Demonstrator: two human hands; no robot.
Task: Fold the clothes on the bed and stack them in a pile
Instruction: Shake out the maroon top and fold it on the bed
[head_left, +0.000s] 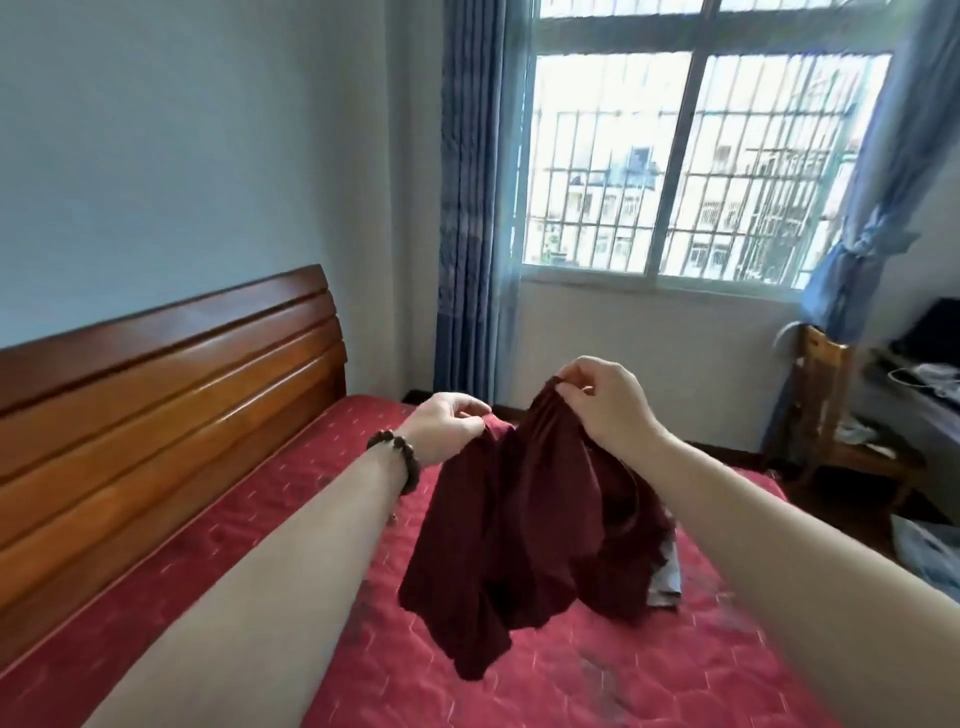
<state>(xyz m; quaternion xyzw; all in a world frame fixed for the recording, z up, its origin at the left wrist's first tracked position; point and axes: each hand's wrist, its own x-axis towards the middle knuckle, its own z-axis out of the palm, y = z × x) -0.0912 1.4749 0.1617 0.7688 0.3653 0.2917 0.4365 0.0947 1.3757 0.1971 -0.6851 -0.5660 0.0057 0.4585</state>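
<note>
1. Plainly, in the head view, a dark red garment (524, 519) is held up over the bed (322, 597), its top edge pinched by the left hand (449, 423) and the right hand (605, 400), each grip narrow on cloth.
2. Spreading appears to be the step in hand; next, the garment probably needs laying flat on the bed before folding.

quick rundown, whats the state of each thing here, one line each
dark red garment: unfolded, held up over the bed, hanging bunched
left hand: grip pinching one top corner of the garment
right hand: grip pinching the other top corner
grey cloth: lying on the bed, mostly hidden behind the garment
bed: covered with a red quilted spread
left curtain: drawn aside
right curtain: tied back
window: looks shut
</note>
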